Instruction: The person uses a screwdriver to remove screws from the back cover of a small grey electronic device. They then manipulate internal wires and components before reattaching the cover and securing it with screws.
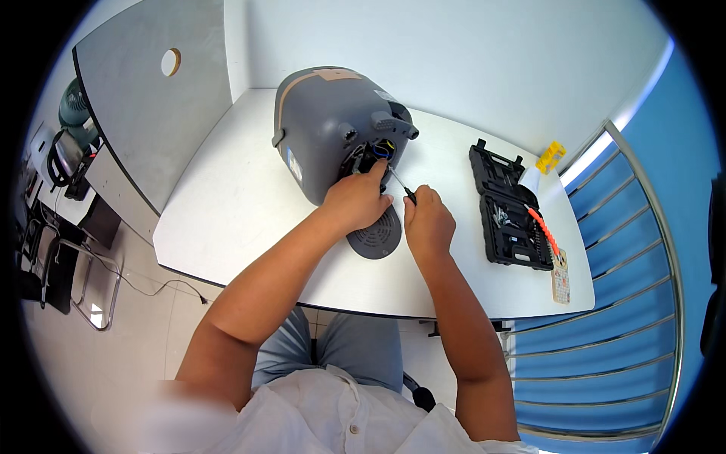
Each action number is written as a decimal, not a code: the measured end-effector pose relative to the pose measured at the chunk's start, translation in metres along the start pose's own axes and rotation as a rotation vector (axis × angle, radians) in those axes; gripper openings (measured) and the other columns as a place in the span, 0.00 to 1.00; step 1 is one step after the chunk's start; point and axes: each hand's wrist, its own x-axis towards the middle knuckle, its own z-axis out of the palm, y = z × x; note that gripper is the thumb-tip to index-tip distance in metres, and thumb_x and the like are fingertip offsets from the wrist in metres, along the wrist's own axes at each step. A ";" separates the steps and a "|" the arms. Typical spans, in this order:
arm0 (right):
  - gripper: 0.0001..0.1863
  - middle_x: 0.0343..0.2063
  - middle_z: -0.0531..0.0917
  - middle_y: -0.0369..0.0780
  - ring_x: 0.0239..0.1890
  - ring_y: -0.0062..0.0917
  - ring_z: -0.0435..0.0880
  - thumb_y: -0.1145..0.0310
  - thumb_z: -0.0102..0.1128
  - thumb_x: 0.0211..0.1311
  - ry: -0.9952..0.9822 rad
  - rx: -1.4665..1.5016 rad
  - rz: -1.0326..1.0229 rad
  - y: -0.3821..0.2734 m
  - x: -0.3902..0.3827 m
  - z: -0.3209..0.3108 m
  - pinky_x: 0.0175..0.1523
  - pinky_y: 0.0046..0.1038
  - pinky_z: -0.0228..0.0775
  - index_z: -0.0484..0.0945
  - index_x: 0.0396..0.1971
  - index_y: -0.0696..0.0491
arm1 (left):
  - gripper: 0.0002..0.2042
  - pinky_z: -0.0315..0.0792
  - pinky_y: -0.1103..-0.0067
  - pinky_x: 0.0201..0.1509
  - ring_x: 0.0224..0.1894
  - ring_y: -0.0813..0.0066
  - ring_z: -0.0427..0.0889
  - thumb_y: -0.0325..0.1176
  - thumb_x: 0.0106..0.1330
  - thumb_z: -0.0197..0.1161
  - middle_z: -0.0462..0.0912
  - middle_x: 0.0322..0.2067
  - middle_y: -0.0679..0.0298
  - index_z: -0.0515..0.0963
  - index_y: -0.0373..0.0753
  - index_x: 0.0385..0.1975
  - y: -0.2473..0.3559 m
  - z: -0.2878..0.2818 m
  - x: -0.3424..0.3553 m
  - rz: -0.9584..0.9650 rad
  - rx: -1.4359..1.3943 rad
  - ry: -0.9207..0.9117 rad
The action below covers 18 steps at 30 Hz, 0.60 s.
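A large grey rounded appliance (314, 125) lies on its side on the white table (234, 219), its underside turned toward me. Blue and yellow wires (384, 149) show in an opening there. My left hand (357, 200) is at that opening, index finger stretched to its edge and thumb apart; the other fingers are partly hidden. In my right hand (429, 221) is a screwdriver (409, 194) with a dark handle, its thin shaft slanting up-left to the opening. The tip is hard to make out. Below the left hand sits a grey vented cover (376, 236) with a rounded end.
To the right lies an open black tool case (514, 227) with small metal parts in it. Near it are an orange-red flexible rod (543, 227), a patterned phone-like slab (560, 281) and a yellow plastic piece (550, 157). Metal railing (665, 250) runs beyond the table's right edge.
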 end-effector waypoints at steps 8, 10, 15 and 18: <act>0.11 0.22 0.79 0.40 0.27 0.37 0.81 0.61 0.58 0.61 -0.121 -0.040 0.022 0.003 0.007 -0.006 0.31 0.36 0.72 0.71 0.28 0.53 | 0.32 0.72 0.66 0.48 0.42 0.49 0.80 0.39 0.61 0.60 0.81 0.38 0.46 0.58 0.37 0.64 0.003 -0.001 0.001 0.002 -0.012 -0.004; 0.12 0.23 0.81 0.42 0.28 0.39 0.82 0.60 0.57 0.62 -0.192 -0.011 0.078 0.000 0.011 -0.011 0.32 0.37 0.72 0.72 0.28 0.53 | 0.32 0.73 0.65 0.48 0.42 0.49 0.80 0.40 0.61 0.60 0.81 0.38 0.45 0.58 0.37 0.64 0.002 0.000 0.001 0.011 -0.018 -0.015; 0.14 0.22 0.81 0.44 0.29 0.41 0.81 0.60 0.57 0.62 -0.300 0.131 0.182 0.003 0.021 -0.020 0.34 0.39 0.72 0.74 0.26 0.55 | 0.32 0.73 0.65 0.48 0.42 0.49 0.80 0.40 0.61 0.60 0.80 0.38 0.44 0.57 0.37 0.64 0.003 0.001 0.005 0.006 -0.017 -0.028; 0.14 0.21 0.81 0.44 0.29 0.42 0.81 0.59 0.57 0.61 -0.350 0.240 0.258 0.008 0.024 -0.021 0.35 0.40 0.71 0.74 0.24 0.56 | 0.33 0.73 0.65 0.49 0.43 0.49 0.80 0.40 0.61 0.60 0.80 0.38 0.43 0.57 0.37 0.64 0.003 0.002 0.005 0.006 -0.016 -0.036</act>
